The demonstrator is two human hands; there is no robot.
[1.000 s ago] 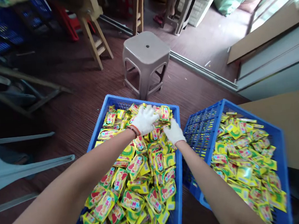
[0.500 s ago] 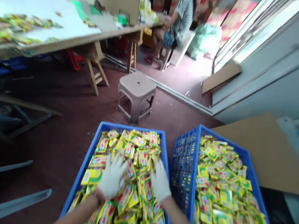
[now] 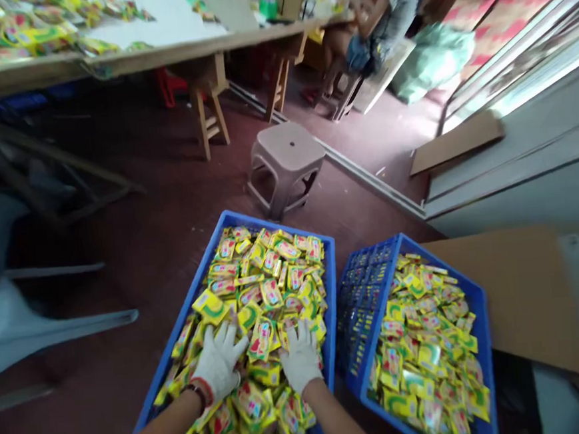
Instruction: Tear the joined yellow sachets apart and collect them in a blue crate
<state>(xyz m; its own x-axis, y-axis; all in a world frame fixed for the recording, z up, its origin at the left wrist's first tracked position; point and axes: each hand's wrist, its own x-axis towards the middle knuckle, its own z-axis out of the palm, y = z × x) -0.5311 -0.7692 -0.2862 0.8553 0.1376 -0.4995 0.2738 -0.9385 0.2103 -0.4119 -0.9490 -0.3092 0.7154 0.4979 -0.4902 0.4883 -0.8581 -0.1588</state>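
Note:
A blue plastic crate [image 3: 329, 267] full of small yellow packets [image 3: 271, 293] with red and green print stands in front of me. My left hand [image 3: 217, 360], in a white glove, rests on the packets near the crate's left side, fingers spread. On the right side of the same crate, my right hand [image 3: 301, 360], also gloved in white, lies on the packets with its fingers stretched out. Neither hand is wrapped round a packet. A second blue crate [image 3: 364, 311], filled with the same packets, stands close by on the right.
A grey plastic stool [image 3: 291, 146] stands beyond the crates. A long table [image 3: 156, 57] with packets on it runs along the back left. Another person [image 3: 379, 26] sits at its far end. Cardboard [image 3: 515, 286] lies at the right, and pale bars [image 3: 92, 329] jut in from the left.
My hands have drawn back toward me over the packets and the fingers point forward. The whole view has shifted, so the crates and stool appear further right or higher.

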